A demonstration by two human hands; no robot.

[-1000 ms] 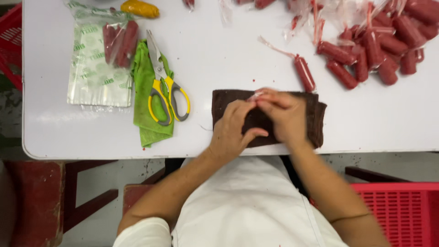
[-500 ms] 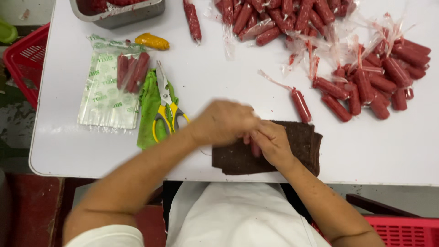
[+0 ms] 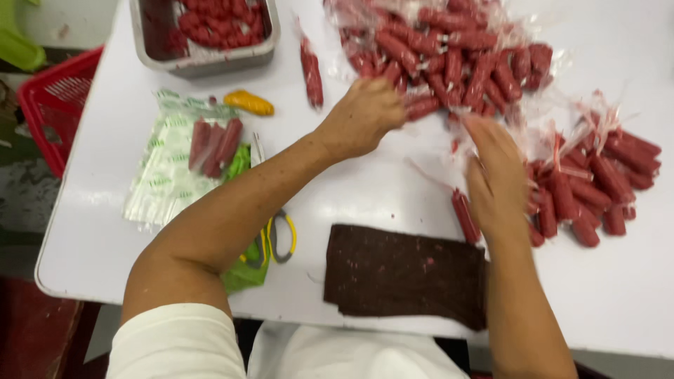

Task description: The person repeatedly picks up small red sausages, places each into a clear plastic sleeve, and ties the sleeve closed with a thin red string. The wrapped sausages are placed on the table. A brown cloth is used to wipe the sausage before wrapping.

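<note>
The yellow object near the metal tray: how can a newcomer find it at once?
Start at the metal tray on the white table. Just below it lies the yellow object, small and oblong, above the clear bag. It is the only yellow thing among red sausages.

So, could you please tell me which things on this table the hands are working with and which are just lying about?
In hand:
- left hand and right hand at the wrapped sausages

Lying about:
- brown cloth
- scissors
- plastic bag
- metal tray
- red basket

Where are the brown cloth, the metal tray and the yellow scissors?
brown cloth [image 3: 404, 274], head view, middle of the cloth.
metal tray [image 3: 210, 62], head view, its near rim.
yellow scissors [image 3: 284, 238], head view, the handle loop showing beside the arm.
</note>
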